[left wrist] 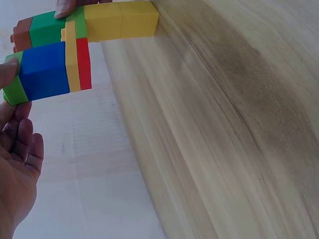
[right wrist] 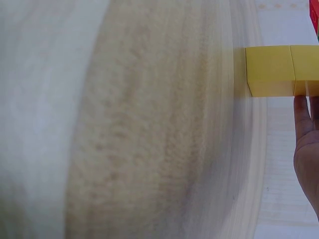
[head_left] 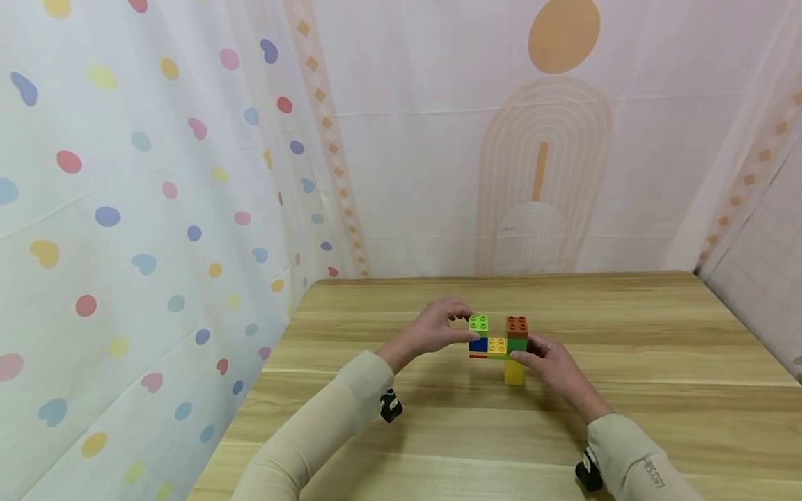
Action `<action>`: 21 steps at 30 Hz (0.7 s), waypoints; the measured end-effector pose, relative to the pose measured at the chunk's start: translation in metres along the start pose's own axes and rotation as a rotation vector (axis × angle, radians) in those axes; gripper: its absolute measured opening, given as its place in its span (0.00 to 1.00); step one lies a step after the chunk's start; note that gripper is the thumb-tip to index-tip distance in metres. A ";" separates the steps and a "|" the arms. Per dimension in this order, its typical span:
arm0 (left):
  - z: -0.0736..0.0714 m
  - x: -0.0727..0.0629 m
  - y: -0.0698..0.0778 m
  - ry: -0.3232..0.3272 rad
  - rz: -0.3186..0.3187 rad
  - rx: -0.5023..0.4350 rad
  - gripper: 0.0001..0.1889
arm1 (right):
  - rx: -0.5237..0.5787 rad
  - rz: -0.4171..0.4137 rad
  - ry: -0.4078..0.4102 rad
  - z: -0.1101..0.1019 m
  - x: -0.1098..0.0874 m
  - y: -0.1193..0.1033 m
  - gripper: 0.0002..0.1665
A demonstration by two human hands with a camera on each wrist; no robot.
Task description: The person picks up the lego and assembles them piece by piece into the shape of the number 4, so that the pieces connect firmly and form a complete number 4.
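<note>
A structure of toy building blocks stands on a column of yellow blocks (head_left: pixel 514 374). Across the column's top runs a flat layer with a yellow studded plate (head_left: pixel 497 346). On its left side a light green block (head_left: pixel 479 323) tops a blue block (head_left: pixel 479 344), and a red plate (left wrist: pixel 83 63) shows underneath. To the right, a brown-red block (head_left: pixel 516 325) sits over a green block (head_left: pixel 516 344). My left hand (head_left: pixel 441 325) pinches the light green block between thumb and fingers. My right hand (head_left: pixel 554 362) grips the structure's right side, around the green block and upper column.
The wooden table (head_left: pixel 658 390) extends all around the structure. Behind it hangs a patterned curtain (head_left: pixel 413 174), and a dotted curtain (head_left: pixel 156 229) lines the left. A small black device is at each wrist.
</note>
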State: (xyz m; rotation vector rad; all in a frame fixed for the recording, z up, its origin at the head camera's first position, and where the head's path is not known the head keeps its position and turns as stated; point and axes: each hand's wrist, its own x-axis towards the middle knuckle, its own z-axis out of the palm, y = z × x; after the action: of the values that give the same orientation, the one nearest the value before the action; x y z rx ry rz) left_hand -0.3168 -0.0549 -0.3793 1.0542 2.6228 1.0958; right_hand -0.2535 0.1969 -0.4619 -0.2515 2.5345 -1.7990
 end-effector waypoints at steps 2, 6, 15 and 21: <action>0.000 0.000 0.001 -0.001 -0.004 0.013 0.18 | 0.003 0.004 0.000 0.000 0.000 0.000 0.30; 0.001 0.002 0.001 -0.013 -0.007 0.031 0.18 | -0.004 0.007 -0.001 0.000 -0.001 -0.001 0.31; 0.000 0.002 0.001 -0.027 0.048 0.077 0.17 | -0.004 0.006 0.003 -0.001 -0.001 -0.003 0.30; 0.001 0.001 0.000 -0.015 0.036 0.057 0.17 | 0.008 0.004 -0.005 0.000 -0.001 -0.003 0.31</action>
State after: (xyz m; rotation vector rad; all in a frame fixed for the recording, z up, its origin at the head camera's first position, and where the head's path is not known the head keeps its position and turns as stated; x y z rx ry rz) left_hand -0.3170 -0.0536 -0.3801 1.1210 2.6480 1.0216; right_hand -0.2519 0.1958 -0.4591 -0.2505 2.5224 -1.8051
